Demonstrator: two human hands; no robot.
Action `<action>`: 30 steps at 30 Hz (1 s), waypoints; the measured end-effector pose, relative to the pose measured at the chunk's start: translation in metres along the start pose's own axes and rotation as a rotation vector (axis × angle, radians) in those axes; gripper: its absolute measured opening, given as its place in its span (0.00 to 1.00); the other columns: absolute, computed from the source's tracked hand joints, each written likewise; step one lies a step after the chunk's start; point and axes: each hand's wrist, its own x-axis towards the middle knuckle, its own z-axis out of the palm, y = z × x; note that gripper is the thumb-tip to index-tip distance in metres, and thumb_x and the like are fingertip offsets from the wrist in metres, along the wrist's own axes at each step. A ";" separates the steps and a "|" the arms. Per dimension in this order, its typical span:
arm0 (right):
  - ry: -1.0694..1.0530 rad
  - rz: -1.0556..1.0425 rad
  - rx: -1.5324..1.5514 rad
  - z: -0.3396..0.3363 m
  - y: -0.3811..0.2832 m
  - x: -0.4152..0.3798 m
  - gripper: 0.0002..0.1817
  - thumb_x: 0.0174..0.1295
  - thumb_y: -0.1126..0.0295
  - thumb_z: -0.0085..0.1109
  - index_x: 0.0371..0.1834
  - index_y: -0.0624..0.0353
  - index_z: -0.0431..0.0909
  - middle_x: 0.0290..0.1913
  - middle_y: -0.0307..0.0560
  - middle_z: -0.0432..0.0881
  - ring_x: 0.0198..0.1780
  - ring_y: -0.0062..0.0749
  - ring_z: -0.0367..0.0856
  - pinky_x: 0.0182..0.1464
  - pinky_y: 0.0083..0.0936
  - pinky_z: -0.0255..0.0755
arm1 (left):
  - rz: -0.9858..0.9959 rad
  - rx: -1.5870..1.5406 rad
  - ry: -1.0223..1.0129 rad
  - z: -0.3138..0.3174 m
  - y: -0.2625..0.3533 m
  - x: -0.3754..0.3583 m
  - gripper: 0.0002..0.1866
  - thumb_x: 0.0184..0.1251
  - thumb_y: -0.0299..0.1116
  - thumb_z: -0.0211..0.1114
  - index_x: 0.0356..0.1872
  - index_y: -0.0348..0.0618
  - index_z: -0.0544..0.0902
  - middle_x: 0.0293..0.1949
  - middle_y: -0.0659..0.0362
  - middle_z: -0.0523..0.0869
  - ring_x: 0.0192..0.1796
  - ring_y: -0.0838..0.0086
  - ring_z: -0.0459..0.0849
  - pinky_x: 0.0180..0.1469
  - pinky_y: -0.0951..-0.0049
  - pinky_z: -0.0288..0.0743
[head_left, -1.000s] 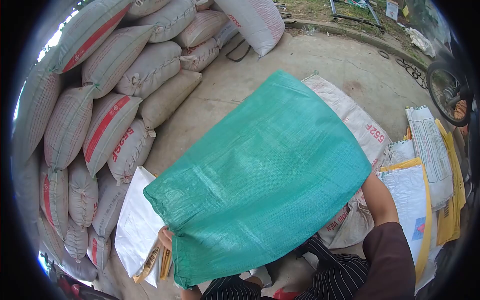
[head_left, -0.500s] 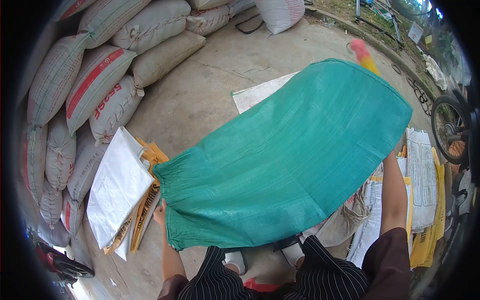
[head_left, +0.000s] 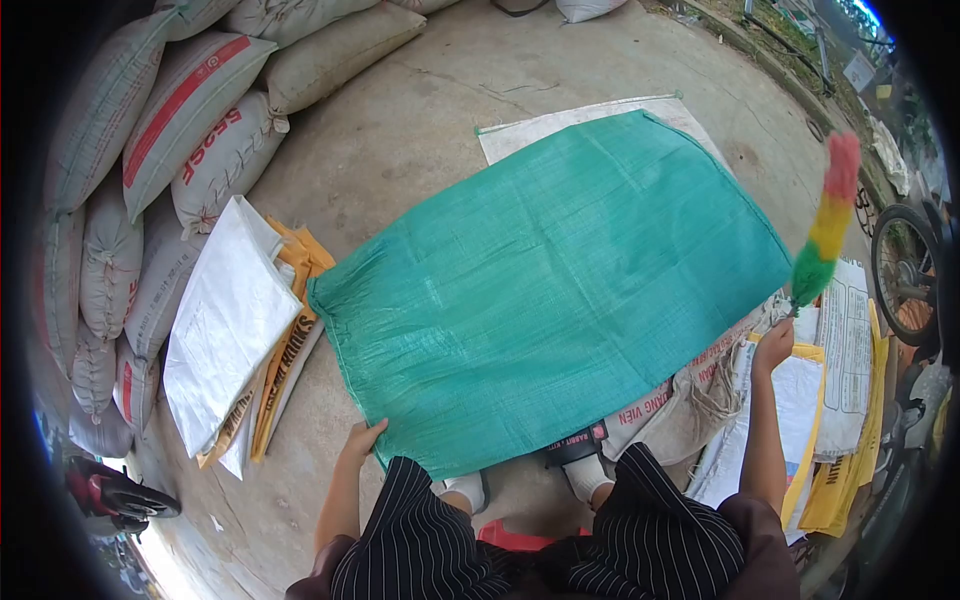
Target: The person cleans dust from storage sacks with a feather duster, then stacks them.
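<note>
A large green woven sack [head_left: 560, 290] lies spread out over the floor in front of my knees, its gathered end to the left. My left hand [head_left: 362, 440] pinches the sack's near left edge. In my right hand [head_left: 773, 347], fingers wrapped round the handle, a red, yellow and green duster [head_left: 828, 225] stands upright beside the sack's right end. Part of a white sack [head_left: 530, 135] shows beyond the green one. Closer to my feet, a printed sack [head_left: 650, 415] is partly covered by it.
Filled sacks [head_left: 190, 110] are piled at the left. Next to them lie a folded white sack [head_left: 225, 320] and yellow sacks [head_left: 290, 350]. More flat sacks [head_left: 845, 360] are layered at the right, near a bicycle wheel [head_left: 900, 270]. A red seat [head_left: 520, 535] shows below me.
The green sack has come down flatter, its right end lower. My right hand and the duster have come out from behind it to the right. My left hand still grips the edge.
</note>
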 end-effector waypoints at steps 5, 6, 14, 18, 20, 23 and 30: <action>-0.957 -0.405 0.169 -0.016 -0.066 -0.161 0.12 0.61 0.70 0.41 0.22 0.64 0.66 0.18 0.57 0.67 0.18 0.45 0.68 0.22 0.36 0.58 | 0.056 0.212 0.439 0.049 0.040 -0.036 0.36 0.57 0.59 0.55 0.49 0.29 0.73 0.46 0.47 0.79 0.46 0.62 0.79 0.45 0.67 0.73; -1.135 -0.590 0.152 -0.012 -0.064 -0.186 0.14 0.63 0.67 0.41 0.21 0.61 0.65 0.16 0.52 0.69 0.18 0.49 0.69 0.22 0.38 0.59 | -0.041 0.240 0.515 0.055 0.049 -0.040 0.39 0.58 0.62 0.51 0.49 0.26 0.73 0.46 0.46 0.79 0.48 0.61 0.78 0.47 0.67 0.71; -1.464 -0.956 -0.259 0.049 -0.052 -0.190 0.14 0.62 0.59 0.44 0.27 0.57 0.71 0.22 0.54 0.77 0.25 0.53 0.76 0.28 0.44 0.68 | 0.073 -0.168 0.502 0.044 0.025 -0.021 0.40 0.63 0.62 0.42 0.50 0.24 0.71 0.46 0.45 0.78 0.50 0.62 0.76 0.52 0.67 0.67; -1.138 -0.803 -0.310 0.041 0.019 -0.122 0.12 0.62 0.65 0.43 0.24 0.60 0.67 0.20 0.56 0.75 0.24 0.54 0.74 0.25 0.43 0.66 | 0.219 -0.060 0.610 0.040 0.027 -0.035 0.33 0.67 0.55 0.42 0.47 0.28 0.74 0.42 0.46 0.80 0.46 0.63 0.77 0.48 0.66 0.68; -0.975 -0.364 -0.254 0.025 0.028 -0.112 0.12 0.62 0.68 0.42 0.23 0.61 0.66 0.20 0.57 0.73 0.25 0.56 0.73 0.26 0.43 0.64 | 0.217 0.094 0.603 0.033 0.021 -0.031 0.30 0.67 0.53 0.43 0.45 0.29 0.75 0.40 0.45 0.80 0.44 0.63 0.78 0.46 0.65 0.68; -0.894 -0.541 -0.080 0.029 0.001 -0.144 0.11 0.61 0.69 0.43 0.22 0.61 0.66 0.19 0.57 0.71 0.23 0.55 0.72 0.25 0.44 0.63 | 0.273 0.265 0.607 0.041 0.027 -0.032 0.27 0.68 0.51 0.44 0.42 0.31 0.74 0.36 0.43 0.79 0.41 0.58 0.78 0.43 0.62 0.68; -1.287 -1.210 -0.028 0.101 -0.095 -0.277 0.14 0.62 0.58 0.45 0.28 0.57 0.68 0.21 0.50 0.75 0.22 0.45 0.77 0.24 0.41 0.70 | 0.443 0.488 0.728 0.058 0.036 -0.032 0.22 0.68 0.45 0.45 0.46 0.31 0.71 0.38 0.37 0.77 0.43 0.44 0.75 0.44 0.54 0.67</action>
